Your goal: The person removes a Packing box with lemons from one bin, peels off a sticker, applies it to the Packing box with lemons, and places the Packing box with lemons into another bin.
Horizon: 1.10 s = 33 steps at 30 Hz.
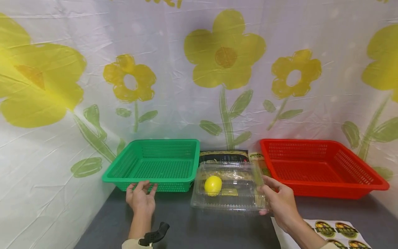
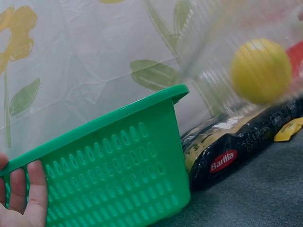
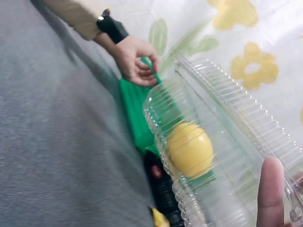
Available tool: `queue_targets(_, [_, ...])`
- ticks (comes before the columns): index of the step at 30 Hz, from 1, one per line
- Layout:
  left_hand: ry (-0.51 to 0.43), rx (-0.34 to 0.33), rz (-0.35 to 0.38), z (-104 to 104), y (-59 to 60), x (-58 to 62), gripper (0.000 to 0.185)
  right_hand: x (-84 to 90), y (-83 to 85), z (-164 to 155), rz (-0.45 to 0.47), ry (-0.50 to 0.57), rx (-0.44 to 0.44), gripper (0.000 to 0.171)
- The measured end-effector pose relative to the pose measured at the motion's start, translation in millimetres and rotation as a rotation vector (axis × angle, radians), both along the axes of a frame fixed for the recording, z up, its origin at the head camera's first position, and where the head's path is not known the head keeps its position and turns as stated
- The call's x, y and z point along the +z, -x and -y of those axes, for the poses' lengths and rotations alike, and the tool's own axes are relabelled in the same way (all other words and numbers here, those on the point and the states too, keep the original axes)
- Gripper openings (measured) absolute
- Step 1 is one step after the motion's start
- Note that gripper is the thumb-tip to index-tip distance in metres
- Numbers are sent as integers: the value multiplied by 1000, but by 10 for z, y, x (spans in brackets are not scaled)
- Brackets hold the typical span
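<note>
My right hand holds a clear plastic clamshell box by its right side, raised over the dark table. Inside the box lies a yellow lemon, towards the left end. In the right wrist view one finger stretches along the clear plastic. My left hand grips the front rim of a green plastic basket, several fingers lying against its slotted front wall in the left wrist view. The basket holds nothing.
A red basket stands at the right. Behind the box lie a black Barilla pasta bag and another packet. A small yellow piece sits by the bag. A sheet of round stickers lies front right. A flowered cloth hangs behind.
</note>
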<state>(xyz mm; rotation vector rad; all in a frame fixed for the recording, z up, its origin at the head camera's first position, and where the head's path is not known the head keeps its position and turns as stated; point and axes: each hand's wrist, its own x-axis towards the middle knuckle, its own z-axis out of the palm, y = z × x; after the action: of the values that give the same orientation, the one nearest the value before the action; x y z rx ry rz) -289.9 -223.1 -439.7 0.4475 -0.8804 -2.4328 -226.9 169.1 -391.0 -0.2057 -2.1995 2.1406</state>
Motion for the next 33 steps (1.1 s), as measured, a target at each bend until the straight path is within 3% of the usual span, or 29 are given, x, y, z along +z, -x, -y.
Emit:
queue_targets(17, [5, 30, -3, -21, 11, -14, 31, -500, -80, 54, 19, -16, -107, 57])
queue_targets(33, [20, -10, -6, -14, -8, -16, 32, -630, -107, 65, 15, 29, -94, 58])
